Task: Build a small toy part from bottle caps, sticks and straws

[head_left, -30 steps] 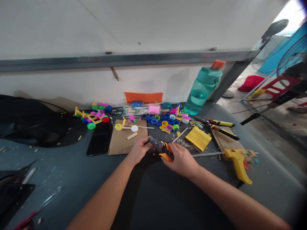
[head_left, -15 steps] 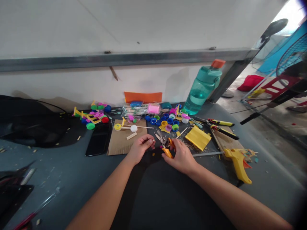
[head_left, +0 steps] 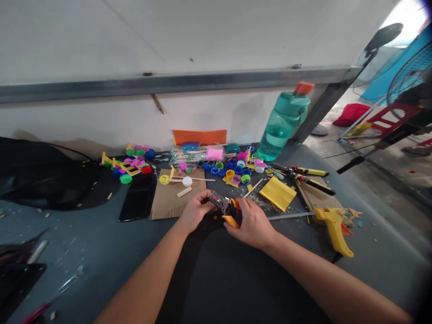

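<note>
My right hand is wrapped round the orange handles of a pair of wire strippers. Their dark jaws point up and left, meeting the fingertips of my left hand. Those left fingers are pinched together; whatever small piece they hold is hidden behind the jaws. Just left of the hands lies a cardboard sheet, bearing a white bottle cap, a yellow cap, a thin stick and a short wooden strip.
Several coloured bottle caps lie behind the hands. A yellow folded sheet, pliers and a yellow glue gun are to the right. A teal bottle stands behind; a black phone lies left.
My right hand has turned the wire strippers and brought their jaws up and left to my left fingertips. The left hand has stayed nearly in place.
</note>
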### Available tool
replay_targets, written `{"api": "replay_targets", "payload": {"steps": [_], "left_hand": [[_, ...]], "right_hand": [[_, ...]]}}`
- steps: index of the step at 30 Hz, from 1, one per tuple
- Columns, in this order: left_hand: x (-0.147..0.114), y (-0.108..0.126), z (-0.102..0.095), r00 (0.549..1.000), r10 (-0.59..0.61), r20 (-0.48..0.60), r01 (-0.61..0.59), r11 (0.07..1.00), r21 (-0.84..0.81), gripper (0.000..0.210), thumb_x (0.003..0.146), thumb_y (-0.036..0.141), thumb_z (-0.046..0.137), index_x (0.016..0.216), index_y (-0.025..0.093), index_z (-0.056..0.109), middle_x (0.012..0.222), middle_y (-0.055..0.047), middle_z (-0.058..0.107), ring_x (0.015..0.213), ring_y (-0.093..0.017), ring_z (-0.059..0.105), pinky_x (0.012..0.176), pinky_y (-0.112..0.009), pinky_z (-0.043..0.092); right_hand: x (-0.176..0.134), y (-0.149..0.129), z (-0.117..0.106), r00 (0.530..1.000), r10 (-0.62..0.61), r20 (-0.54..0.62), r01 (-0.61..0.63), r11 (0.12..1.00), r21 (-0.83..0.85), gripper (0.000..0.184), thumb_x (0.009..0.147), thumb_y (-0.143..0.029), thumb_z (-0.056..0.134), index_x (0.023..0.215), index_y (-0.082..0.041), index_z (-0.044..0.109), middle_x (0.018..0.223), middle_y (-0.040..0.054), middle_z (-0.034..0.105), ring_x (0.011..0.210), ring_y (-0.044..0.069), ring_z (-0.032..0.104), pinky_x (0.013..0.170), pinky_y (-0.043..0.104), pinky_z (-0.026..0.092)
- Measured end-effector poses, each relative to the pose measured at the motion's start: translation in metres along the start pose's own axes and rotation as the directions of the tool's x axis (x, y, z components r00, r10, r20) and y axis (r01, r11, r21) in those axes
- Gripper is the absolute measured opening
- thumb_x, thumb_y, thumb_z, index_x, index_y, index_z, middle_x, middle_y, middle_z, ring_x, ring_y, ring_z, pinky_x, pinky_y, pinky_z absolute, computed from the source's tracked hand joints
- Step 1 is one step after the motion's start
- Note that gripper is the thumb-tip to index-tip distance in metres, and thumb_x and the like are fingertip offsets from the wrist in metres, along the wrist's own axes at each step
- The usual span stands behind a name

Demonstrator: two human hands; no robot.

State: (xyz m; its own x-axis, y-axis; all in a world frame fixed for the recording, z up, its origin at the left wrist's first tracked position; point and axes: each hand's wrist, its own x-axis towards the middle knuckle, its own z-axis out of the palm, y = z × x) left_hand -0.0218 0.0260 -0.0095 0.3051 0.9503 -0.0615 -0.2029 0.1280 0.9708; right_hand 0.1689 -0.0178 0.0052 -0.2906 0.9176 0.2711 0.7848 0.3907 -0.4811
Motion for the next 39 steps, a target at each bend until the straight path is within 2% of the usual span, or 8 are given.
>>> {"api": "replay_targets", "payload": {"steps": [10, 20, 29, 39], "left_hand": [[0.0012, 0.0004, -0.0007, 0.999, 0.020, 0.032, -0.020, 1.000, -0.002, 0.026, 0.065, 0.035, 0.077, 0.073, 0.015, 0.063, 0.073, 0.000, 0.060, 0.068, -0.012, 0.053, 0.065, -0.024, 0.043], [0.0021, -0.0028, -0.0036, 1.000, -0.006, -0.029, 0.007, 0.999, 0.041, 0.026, 0.064, 0.034, 0.076, 0.076, 0.015, 0.062, 0.069, 0.002, 0.058, 0.066, -0.012, 0.051, 0.063, -0.023, 0.040], [0.0014, -0.0004, -0.0018, 1.000, -0.016, -0.014, 0.016, 1.000, -0.018, 0.019, 0.071, 0.030, 0.072, 0.076, 0.016, 0.060, 0.071, 0.002, 0.058, 0.064, -0.011, 0.053, 0.064, -0.023, 0.041], [0.0004, -0.0003, 0.0003, 1.000, -0.004, -0.008, 0.004, 0.999, -0.034, 0.023, 0.068, 0.033, 0.075, 0.073, 0.015, 0.062, 0.070, 0.001, 0.060, 0.065, -0.011, 0.053, 0.064, -0.023, 0.041]], "right_hand": [[-0.0003, -0.0020, -0.0027, 0.999, -0.007, 0.032, 0.008, 1.000, -0.023, 0.034, 0.069, -0.038, 0.062, 0.092, -0.018, 0.049, 0.080, 0.0059, 0.056, 0.076, 0.022, 0.055, 0.067, 0.033, 0.046], [-0.0015, 0.0029, 0.0032, 1.000, 0.013, 0.019, -0.012, 1.000, -0.019, 0.019, 0.075, -0.034, 0.059, 0.083, -0.020, 0.049, 0.072, 0.0021, 0.057, 0.064, 0.016, 0.056, 0.058, 0.026, 0.042], [0.0016, 0.0043, 0.0005, 0.996, 0.074, -0.056, -0.071, 0.996, 0.053, 0.030, 0.068, -0.037, 0.064, 0.085, -0.020, 0.047, 0.076, 0.0037, 0.056, 0.066, 0.017, 0.055, 0.060, 0.027, 0.044], [-0.0008, -0.0014, -0.0004, 1.000, 0.005, -0.011, -0.005, 1.000, 0.009, 0.038, 0.068, -0.037, 0.064, 0.096, -0.017, 0.049, 0.083, 0.0073, 0.057, 0.078, 0.023, 0.056, 0.070, 0.034, 0.047]]}}
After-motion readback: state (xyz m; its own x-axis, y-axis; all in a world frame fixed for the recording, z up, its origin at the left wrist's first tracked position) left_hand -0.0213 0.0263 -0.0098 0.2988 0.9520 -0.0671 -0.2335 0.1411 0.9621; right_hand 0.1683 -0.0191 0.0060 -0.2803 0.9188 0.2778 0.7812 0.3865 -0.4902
